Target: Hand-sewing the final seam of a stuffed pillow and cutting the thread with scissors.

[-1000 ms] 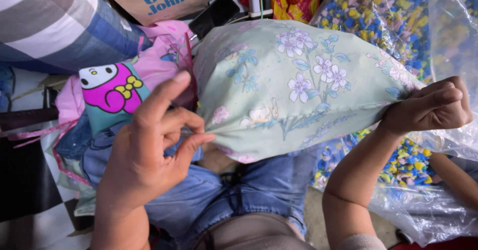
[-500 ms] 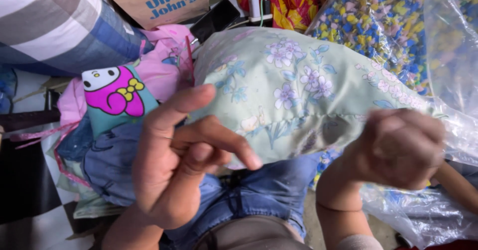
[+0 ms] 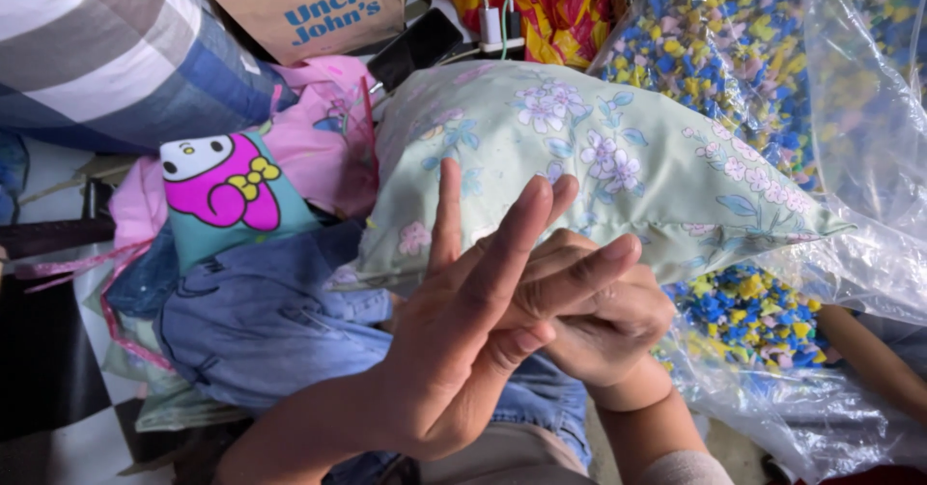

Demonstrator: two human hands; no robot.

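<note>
- Stuffed pillow [image 3: 599, 171]: pale green cloth printed with lilac and pink flowers and blue-green leaves; plump and filled, with faint creases across the surface.
- Pose: lying on its side across the person's lap, long axis running left to right, the right-hand corner tapering to a point.
- Position: rests over blue denim at its lower left edge, against a clear plastic bag [image 3: 772, 70] of blue, yellow and pink foam bits at its right; both hands sit just in front of its lower edge.

Person's lap [image 3: 541, 417], in blue jeans, near centre, carries a pale green floral pillow [image 3: 599, 166]. Checkered floor [image 3: 68, 446] at near left; folded clothes pile [image 3: 241, 301] lies on it.
</note>
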